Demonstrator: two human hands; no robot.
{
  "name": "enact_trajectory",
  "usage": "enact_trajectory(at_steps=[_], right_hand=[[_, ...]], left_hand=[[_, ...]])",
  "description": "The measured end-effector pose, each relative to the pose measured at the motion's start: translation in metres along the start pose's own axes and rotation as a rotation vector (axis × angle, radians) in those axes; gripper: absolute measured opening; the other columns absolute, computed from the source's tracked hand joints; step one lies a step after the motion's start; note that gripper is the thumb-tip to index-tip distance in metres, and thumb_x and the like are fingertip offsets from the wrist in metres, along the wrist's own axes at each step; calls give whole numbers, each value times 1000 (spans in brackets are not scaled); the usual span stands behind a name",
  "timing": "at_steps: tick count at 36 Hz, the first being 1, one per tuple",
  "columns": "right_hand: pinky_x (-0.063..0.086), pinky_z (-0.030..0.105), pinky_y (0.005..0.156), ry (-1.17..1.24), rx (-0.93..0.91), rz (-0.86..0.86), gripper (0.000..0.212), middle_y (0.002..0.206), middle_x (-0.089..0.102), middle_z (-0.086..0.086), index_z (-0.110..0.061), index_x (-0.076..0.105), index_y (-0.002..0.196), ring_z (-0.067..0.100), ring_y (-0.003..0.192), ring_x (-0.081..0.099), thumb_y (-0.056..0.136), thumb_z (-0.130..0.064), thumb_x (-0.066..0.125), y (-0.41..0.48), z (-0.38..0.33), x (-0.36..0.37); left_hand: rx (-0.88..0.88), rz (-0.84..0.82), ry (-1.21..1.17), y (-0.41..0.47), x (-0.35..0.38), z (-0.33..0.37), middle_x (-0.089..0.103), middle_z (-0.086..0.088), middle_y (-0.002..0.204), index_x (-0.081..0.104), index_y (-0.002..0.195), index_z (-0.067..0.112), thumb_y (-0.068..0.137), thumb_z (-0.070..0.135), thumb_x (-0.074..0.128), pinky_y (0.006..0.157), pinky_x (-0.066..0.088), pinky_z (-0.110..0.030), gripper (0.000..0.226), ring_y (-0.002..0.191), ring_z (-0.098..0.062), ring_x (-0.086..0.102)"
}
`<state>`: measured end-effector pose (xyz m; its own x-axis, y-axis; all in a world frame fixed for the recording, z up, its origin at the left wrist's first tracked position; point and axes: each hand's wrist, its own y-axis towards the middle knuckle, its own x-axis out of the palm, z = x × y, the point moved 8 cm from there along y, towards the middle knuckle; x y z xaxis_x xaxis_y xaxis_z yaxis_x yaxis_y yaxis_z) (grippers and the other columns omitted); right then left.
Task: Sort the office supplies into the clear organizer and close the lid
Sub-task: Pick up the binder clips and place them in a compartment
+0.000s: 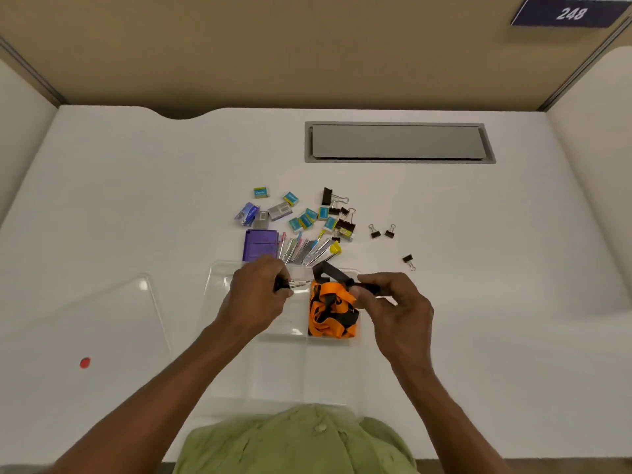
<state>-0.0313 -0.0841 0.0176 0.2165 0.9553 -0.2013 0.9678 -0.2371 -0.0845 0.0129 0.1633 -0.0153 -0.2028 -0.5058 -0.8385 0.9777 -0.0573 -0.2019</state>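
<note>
Now both hands work over the clear organizer (219, 285), which sits on the white desk (136, 200) just in front of the person. The left hand (254, 295) is pinched around a black binder clip (282, 284); the clip's body is tucked against the fingers and its wire handles stick out to the right, so its long axis runs left to right. The right hand (393, 302) is closed on a black lanyard strap end (367, 288), held level and pointing left toward the bundle. That orange and black lanyard bundle (330, 311) fills the organizer's far right compartment, between the 2 hands. The clear lid (102, 319) lies flat to the left, apart from the organizer. Beyond it sit teal staple boxes (304, 218), more binder clips (345, 224), a purple case (260, 244) and a fan of pens (307, 249).
</note>
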Motion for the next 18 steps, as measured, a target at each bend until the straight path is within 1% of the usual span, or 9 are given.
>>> enact_trajectory(at_steps=[2,4,6,7,10,12,14,16,18], right_hand=[[62,28,69,24,-4,-63,18,94,74,0,-16,77,96,21,83,75,82,-6,84,-10,0,16],[63,32,71,19,-9,-124,19,96,74,-2,-17,78,96,22,84,74,81,-7,85,-17,2,31],[63,32,73,-15,-28,-167,19,96,73,-7,-17,77,97,19,86,72,81,-9,85,-19,5,44],[63,31,74,-48,-45,-188,18,96,73,-9,-18,77,97,17,86,72,82,-12,85,-19,6,50],[62,27,76,-171,-93,-276,19,97,73,-8,-17,77,101,7,86,72,84,-17,84,-15,10,72],[60,26,78,-262,-162,-339,19,97,73,-8,-17,77,101,6,86,71,83,-18,84,-11,9,88],[58,26,82,-398,-237,-419,18,99,71,-7,-19,76,101,8,89,67,84,-19,82,-8,9,108],[57,29,85,-540,-304,-512,17,104,70,-4,-19,75,105,8,93,65,88,-19,78,-9,11,127],[59,33,85,-675,-408,-589,20,112,69,2,-16,73,111,15,97,66,91,-15,74,-11,14,146]], left_hand=[[2,-32,44,-10,12,-4,62,7,91,67,89,21,79,22,86,72,51,-23,22,80,-10,60],[2,-37,40,-14,19,-5,63,5,99,67,98,20,80,23,85,74,51,-24,26,85,-13,62],[-16,-20,25,-17,22,-8,64,4,107,66,109,22,82,25,84,75,50,-23,33,87,-12,62],[-27,-5,28,-19,21,-10,65,5,108,66,110,23,82,27,84,76,51,-22,33,84,-11,61],[-29,76,27,-34,10,-17,67,10,96,67,96,28,84,32,82,71,55,-26,20,77,-9,59],[1,163,20,-47,1,-25,65,10,89,67,90,26,84,29,81,67,53,-29,15,79,-11,59],[15,228,37,-61,-5,-35,64,8,90,69,90,23,83,30,81,67,54,-31,16,84,-14,59],[12,236,64,-70,-4,-48,66,8,92,70,92,22,82,38,81,68,56,-31,22,87,-14,60],[-9,174,71,-78,4,-60,67,10,95,70,97,25,83,49,77,70,56,-31,28,88,-13,62]])
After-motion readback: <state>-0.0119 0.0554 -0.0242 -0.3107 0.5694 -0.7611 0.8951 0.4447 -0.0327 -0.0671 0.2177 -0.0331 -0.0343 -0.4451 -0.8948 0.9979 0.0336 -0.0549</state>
